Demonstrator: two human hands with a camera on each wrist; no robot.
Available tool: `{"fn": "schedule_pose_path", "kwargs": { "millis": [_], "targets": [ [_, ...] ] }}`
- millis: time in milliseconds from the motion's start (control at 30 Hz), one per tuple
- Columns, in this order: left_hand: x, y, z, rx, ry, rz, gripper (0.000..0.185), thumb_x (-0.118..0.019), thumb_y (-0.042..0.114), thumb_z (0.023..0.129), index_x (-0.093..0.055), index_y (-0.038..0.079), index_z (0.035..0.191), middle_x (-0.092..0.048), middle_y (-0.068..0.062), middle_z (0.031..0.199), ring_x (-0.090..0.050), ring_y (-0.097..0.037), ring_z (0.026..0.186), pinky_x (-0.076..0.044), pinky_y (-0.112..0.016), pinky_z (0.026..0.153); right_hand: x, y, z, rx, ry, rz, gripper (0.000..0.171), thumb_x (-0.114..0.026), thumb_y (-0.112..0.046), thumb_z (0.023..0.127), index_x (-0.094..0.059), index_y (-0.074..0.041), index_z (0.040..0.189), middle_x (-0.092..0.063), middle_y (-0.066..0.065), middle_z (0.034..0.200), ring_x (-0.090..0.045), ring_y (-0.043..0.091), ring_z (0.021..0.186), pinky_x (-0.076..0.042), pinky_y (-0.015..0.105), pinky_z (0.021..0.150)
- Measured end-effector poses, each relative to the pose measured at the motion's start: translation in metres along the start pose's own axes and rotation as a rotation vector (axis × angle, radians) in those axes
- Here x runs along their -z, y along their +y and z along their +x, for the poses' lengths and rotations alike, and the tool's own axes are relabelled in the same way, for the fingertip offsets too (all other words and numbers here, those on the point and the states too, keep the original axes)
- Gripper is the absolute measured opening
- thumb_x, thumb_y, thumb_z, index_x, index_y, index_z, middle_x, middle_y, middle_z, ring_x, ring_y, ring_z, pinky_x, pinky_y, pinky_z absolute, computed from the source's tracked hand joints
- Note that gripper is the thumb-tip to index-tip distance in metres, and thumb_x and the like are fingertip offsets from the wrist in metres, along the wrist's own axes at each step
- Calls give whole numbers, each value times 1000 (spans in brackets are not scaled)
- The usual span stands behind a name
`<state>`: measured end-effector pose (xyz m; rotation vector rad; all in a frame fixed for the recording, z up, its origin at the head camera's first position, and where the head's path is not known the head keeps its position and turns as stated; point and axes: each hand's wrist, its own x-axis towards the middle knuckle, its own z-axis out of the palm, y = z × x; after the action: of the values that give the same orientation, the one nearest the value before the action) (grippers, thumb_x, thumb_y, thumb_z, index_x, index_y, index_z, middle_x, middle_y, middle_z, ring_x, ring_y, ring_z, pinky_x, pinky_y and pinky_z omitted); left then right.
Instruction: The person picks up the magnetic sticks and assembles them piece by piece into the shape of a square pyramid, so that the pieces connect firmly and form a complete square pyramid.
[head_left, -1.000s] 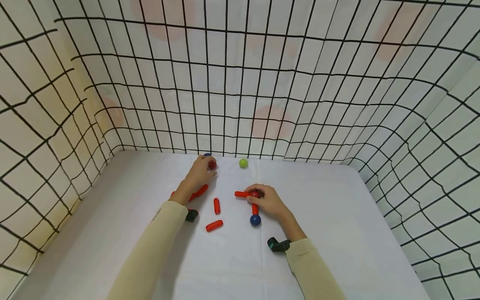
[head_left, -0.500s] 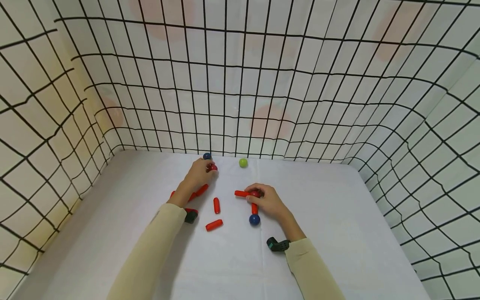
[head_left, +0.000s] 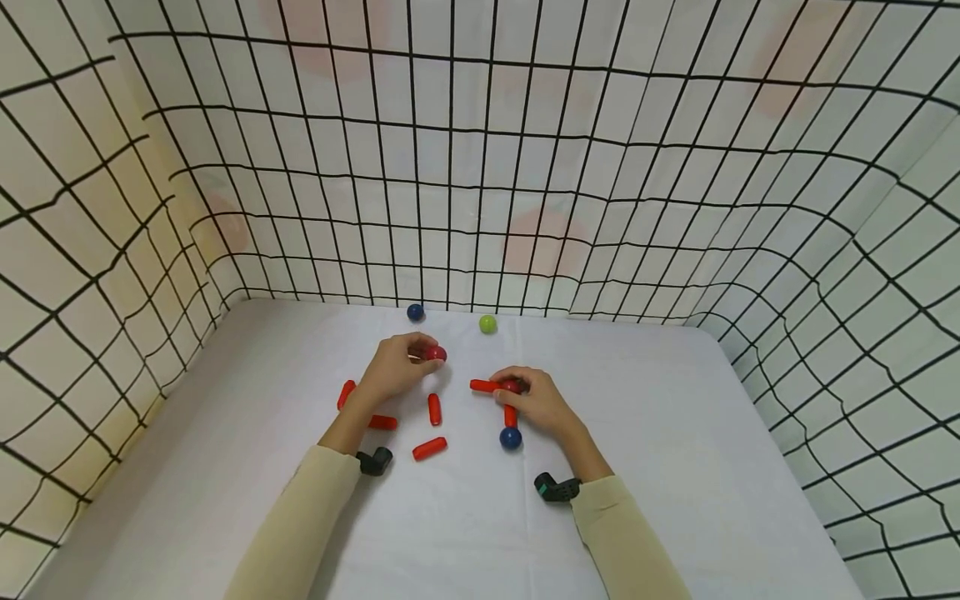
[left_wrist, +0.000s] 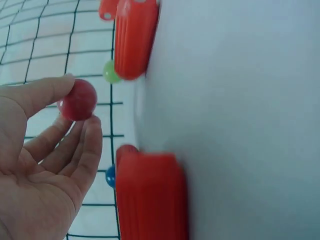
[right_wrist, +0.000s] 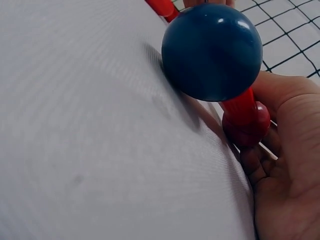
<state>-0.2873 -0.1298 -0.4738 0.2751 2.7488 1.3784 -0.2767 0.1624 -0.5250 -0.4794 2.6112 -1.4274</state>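
In the head view my left hand [head_left: 397,367] pinches a red ball [head_left: 437,354] between thumb and fingertips. The left wrist view shows this ball [left_wrist: 79,100] held off the table. My right hand [head_left: 538,402] grips another red ball [head_left: 511,387], which joins two red sticks. One stick [head_left: 483,386] points left; the other [head_left: 511,416] runs toward me and ends in a blue ball [head_left: 511,438]. Up close in the right wrist view, that blue ball [right_wrist: 212,52] partly covers its stick. The right fingers hide part of the joint.
Loose red sticks lie between and below the hands, among them one upright in view [head_left: 435,409] and one slanted [head_left: 430,448]. More sit near the left wrist, such as this stick [head_left: 347,394]. A blue ball [head_left: 416,312] and green ball [head_left: 487,324] rest by the black grid [head_left: 480,273].
My left hand has carried the red ball away from the back blue ball, toward me and slightly right. My right hand and its joined pieces have stayed nearly still.
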Motion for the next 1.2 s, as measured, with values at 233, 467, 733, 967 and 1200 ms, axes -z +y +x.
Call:
{"fn": "schedule_pose_path", "kwargs": {
  "millis": [233,467,733,967,1200],
  "targets": [
    [-11,3,-10,-46,-26,-13,31,-80,26,90,-70,14,116,-73,-2,106,-68,-21,103,-59,-39,94,-1,2,2,17,2,3,23,-77,-30,94,-75,-27,117,-71,-3,117,-56,21,101,-47,34,87],
    [-18,6,-15,-52,-49,-42,29,-81,19,88,-68,14,113,-73,-3,109,-69,-21,106,-59,-40,96,0,2,0,19,7,1,24,-77,-31,94,-75,-27,117,-71,-3,117,-57,21,101,-48,33,87],
    [-29,12,-16,-69,-112,-12,38,-79,13,90,-69,10,127,-73,-4,118,-69,-23,112,-58,-41,100,2,2,-1,24,8,-7,22,-76,-30,94,-76,-29,115,-71,-3,112,-56,22,99,-47,35,85],
    [-36,15,-16,-67,-139,36,34,-81,16,89,-72,15,122,-74,0,110,-68,-17,105,-59,-36,97,2,1,-1,44,4,3,23,-77,-28,93,-76,-24,116,-72,-1,111,-56,22,96,-47,34,84],
    [-38,14,-18,-58,-153,68,34,-81,18,90,-71,16,122,-74,1,108,-67,-18,104,-58,-38,97,1,0,-3,29,6,8,23,-77,-28,94,-76,-26,117,-71,-2,117,-57,23,103,-48,38,90]
  ]
}}
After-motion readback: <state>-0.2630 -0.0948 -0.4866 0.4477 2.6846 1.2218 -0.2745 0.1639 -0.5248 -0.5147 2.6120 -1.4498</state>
